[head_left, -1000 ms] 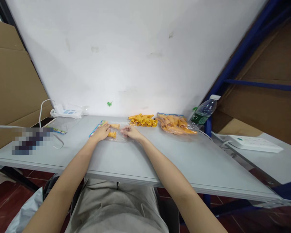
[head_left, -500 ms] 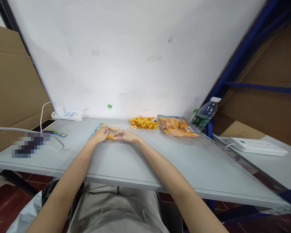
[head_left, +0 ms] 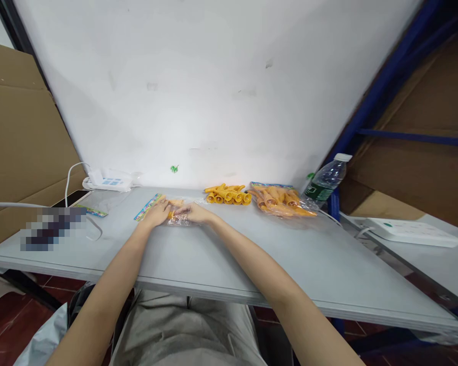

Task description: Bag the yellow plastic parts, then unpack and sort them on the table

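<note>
A clear plastic bag (head_left: 183,222) with a colourful header card (head_left: 147,207) lies on the grey table, with orange plastic pieces in it. Over its card end, my left hand (head_left: 159,212) holds the bag down, fingers closed on it. The fingers of my right hand (head_left: 194,212) are bent at the other end of the bag, pinching an orange piece (head_left: 171,214) inside or at the bag's mouth; I cannot tell which. Just to the right sits a pile of loose orange pieces (head_left: 228,194) with hollow round ends and pointed tips.
A filled bag of orange pieces (head_left: 277,199) lies right of the pile, beside a leaning water bottle (head_left: 326,179). White power strips (head_left: 109,181) stand left and far right, with cables. A phone (head_left: 72,198), another header-card bag (head_left: 92,210) and cardboard (head_left: 19,137) are at left.
My right hand has shifted slightly left, toward my left hand, and covers more of the orange piece. The bag's header card lies a little further left. The camera view has shifted slightly.
</note>
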Demonstrator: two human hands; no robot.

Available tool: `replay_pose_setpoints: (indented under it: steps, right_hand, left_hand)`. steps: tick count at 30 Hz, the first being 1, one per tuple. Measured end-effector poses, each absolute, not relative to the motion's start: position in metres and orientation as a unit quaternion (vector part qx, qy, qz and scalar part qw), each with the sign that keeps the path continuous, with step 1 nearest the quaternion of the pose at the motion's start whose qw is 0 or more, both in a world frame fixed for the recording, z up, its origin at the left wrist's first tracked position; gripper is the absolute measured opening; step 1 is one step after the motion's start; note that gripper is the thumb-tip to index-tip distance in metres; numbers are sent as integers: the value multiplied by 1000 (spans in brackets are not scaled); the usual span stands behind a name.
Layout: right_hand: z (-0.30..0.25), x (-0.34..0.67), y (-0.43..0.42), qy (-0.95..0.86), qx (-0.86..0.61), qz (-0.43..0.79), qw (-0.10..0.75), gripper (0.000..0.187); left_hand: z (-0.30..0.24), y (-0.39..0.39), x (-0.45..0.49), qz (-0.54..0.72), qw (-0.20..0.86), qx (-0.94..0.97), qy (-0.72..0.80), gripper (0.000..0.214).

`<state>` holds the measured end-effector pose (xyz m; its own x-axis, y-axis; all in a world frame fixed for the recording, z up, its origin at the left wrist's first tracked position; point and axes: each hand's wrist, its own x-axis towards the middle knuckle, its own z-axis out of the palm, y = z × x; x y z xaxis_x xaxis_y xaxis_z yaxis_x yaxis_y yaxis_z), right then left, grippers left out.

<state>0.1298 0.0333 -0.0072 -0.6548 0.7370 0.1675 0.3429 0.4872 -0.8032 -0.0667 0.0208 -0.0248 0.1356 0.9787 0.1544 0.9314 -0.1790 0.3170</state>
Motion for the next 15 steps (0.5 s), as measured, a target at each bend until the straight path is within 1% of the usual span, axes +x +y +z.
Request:
replay_pose_setpoints:
  steps: [2, 5, 9, 12, 15]
  right_hand:
    - [8, 140, 32, -838, -375, 324, 228, 19]
    - [29, 160, 34, -826, -494, 179, 205, 20]
    - [45, 193, 39, -768, -609, -3, 196, 28]
    - [47, 218, 43, -737, -658, -48, 148, 31]
    - [44, 235, 47, -719, -689, -35, 85, 33]
  left_hand:
    - [-25, 22, -66, 167, 72, 745, 642, 48]
    - [-24, 22, -66, 165, 76, 741, 647, 48]
    - [-20, 19, -65, 161, 82, 736, 652, 49]
    - [-18, 16, -64, 158, 89, 730, 659, 50]
    - [-17, 16, -64, 153, 93, 731, 659, 51]
